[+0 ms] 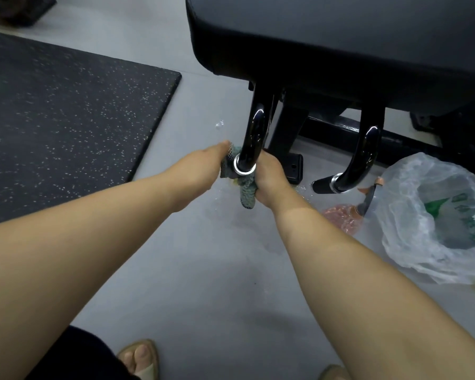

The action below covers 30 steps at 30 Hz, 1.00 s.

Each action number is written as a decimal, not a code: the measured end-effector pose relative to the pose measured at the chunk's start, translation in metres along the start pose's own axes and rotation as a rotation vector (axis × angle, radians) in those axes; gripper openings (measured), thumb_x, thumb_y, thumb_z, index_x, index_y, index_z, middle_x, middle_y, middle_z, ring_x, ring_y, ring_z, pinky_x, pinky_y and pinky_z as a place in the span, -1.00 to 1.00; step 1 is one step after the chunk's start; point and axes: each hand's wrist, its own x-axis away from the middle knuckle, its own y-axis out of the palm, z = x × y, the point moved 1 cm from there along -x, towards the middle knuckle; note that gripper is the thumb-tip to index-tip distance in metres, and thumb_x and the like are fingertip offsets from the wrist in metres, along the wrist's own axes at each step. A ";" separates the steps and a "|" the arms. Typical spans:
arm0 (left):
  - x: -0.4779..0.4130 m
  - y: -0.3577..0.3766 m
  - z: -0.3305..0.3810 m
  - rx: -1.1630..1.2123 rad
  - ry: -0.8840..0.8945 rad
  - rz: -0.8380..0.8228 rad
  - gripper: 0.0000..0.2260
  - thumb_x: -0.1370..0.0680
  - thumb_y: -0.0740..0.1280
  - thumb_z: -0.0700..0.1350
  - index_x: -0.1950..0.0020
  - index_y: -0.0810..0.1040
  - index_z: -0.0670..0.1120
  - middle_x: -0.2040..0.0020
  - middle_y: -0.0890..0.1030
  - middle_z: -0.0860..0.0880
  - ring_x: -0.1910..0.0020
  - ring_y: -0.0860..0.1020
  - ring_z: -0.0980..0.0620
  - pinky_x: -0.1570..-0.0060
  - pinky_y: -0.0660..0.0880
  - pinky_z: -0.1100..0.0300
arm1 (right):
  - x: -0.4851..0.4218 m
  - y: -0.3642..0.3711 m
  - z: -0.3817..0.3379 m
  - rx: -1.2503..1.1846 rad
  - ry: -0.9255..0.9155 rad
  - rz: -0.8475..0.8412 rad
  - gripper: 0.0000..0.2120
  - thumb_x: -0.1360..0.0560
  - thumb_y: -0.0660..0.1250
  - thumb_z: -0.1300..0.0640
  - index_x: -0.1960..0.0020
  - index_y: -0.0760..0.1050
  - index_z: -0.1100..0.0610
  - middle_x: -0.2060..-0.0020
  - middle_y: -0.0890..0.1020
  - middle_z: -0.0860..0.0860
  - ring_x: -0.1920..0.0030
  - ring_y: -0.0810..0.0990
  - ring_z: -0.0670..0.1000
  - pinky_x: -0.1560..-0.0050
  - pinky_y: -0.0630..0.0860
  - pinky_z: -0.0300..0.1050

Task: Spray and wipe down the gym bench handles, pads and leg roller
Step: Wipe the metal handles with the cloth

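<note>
Cloth [246, 193] wrapped on bench handle [254, 133] end, two-handed grip.
Black bench pad [340, 37] top R, speckled rubber mat [66, 105] on floor at L. Clear plastic bag [412, 250] lies open at R w/ green-printed packaging inside. Pinkish spray bottle [344, 218] lies on its side just beside bag. 2nd handle [365, 149] bare, near bag. Grey-green cloth sits round handle tip by chrome ring [243, 171], tail hanging btwn hands. L hand [203, 165] clenched on cloth's left side, R hand [269, 179] clenched on right side + tail.

Both arms stretched forward; left hand [207, 165], right hand [269, 179] close together, each gripping cloth [246, 194].
</note>
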 end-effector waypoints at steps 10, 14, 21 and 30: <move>0.005 0.002 -0.006 -0.172 0.062 -0.203 -0.68 -0.56 0.16 -0.20 -0.05 0.41 0.28 0.05 0.50 0.28 -0.04 0.45 0.24 -0.26 0.37 0.18 | -0.032 0.005 0.028 -0.064 0.265 0.004 -0.64 -0.44 0.29 -0.15 0.22 0.64 0.13 0.22 0.56 0.18 0.22 0.45 0.13 0.23 0.43 -0.04; 0.005 -0.001 -0.011 -0.217 0.095 -0.210 -0.52 -0.53 0.16 -0.23 -0.29 0.37 0.30 -0.16 0.48 0.26 -0.21 0.46 0.16 -0.29 0.38 0.13 | -0.044 0.009 0.041 -0.180 0.347 0.114 -0.60 -0.45 0.29 -0.07 -0.02 0.58 0.27 0.07 0.56 0.24 0.12 0.53 0.17 0.22 0.54 -0.06; 0.014 0.001 -0.012 -0.220 0.104 -0.263 -0.46 -0.53 0.19 -0.16 -0.42 0.23 0.30 -0.27 0.47 0.22 -0.13 0.47 0.20 -0.05 0.42 0.32 | -0.053 0.010 0.053 -0.330 0.463 0.284 -0.66 -0.60 0.16 -0.01 -0.01 0.58 0.21 0.23 0.68 0.13 0.33 0.66 0.08 0.36 0.61 -0.10; 0.007 -0.005 -0.013 -0.227 0.133 -0.302 -0.44 -0.52 0.20 -0.16 -0.44 0.20 0.28 -0.26 0.43 0.28 -0.15 0.42 0.21 0.02 0.36 0.43 | -0.047 0.014 0.053 -0.391 0.328 0.079 -0.74 -0.58 0.18 0.09 0.21 0.46 0.19 0.43 0.60 0.09 0.39 0.64 0.03 0.36 0.57 -0.15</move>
